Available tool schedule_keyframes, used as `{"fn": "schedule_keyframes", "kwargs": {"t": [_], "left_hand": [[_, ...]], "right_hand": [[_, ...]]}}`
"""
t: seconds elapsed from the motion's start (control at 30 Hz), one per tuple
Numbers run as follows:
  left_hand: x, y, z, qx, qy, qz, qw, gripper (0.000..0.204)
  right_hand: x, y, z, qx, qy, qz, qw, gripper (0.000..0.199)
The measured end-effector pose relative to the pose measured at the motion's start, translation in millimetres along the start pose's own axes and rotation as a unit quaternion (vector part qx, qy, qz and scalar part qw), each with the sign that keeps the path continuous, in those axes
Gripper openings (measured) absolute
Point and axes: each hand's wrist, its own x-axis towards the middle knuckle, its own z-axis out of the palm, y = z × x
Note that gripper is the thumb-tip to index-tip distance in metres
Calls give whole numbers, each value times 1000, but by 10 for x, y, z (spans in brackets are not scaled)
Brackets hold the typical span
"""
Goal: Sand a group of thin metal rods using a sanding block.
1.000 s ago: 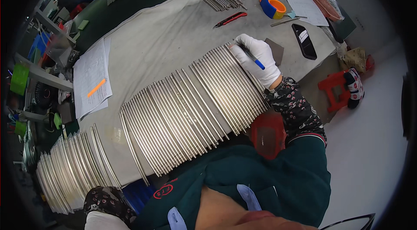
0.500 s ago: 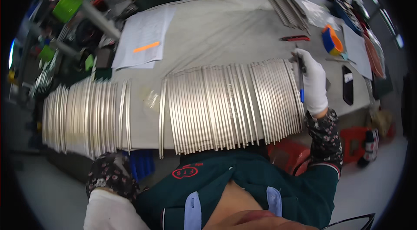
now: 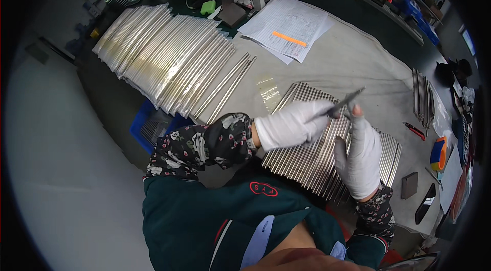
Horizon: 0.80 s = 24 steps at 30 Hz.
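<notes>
A row of slim silver metal rods [image 3: 302,166] lies side by side on the cloth-covered table, beneath both of my white-gloved hands. My left hand [image 3: 294,125] is closed around a dark, slim stick-like tool [image 3: 350,101]. Motion blur hides its exact kind; its free end points up and to the right. Beside it, my right hand [image 3: 360,156] is held over the right part of the row, thumb and fingers apart, with one bare fingertip close below the tool. Farther left lie two loose rods [image 3: 232,89] and a large batch of rods in clear plastic [image 3: 169,56].
Printed sheets [image 3: 286,23] with an orange strip lie at the back. On the right are a red knife [image 3: 415,131], an orange-blue ring-shaped thing [image 3: 438,153], a dark block [image 3: 409,185], a phone [image 3: 425,203] and more rods [image 3: 422,98]. A blue crate [image 3: 140,127] stands below the table's left edge.
The view has turned leftward. My left hand has come up from beside the table to above the rods, now holding a dark tool. My right hand, which held a blue-and-black pen, is now open.
</notes>
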Motion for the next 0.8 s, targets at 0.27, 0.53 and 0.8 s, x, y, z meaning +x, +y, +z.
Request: {"fn": "schedule_keyframes", "kwargs": {"t": [0.27,0.53,0.8], "left_hand": [[806,-161,-1987,615,366,-143,684,36],[886,-541,-2262,779,294,-200,517,40],[-326,-490,-912,658,-148,124,728,73]], "right_hand": [[-475,216,-219,11,-73,200,977,95],[-997,197,-332,-69,-155,278,945,58],[-1173,96,-106,-78,-236,171,953,81]]}}
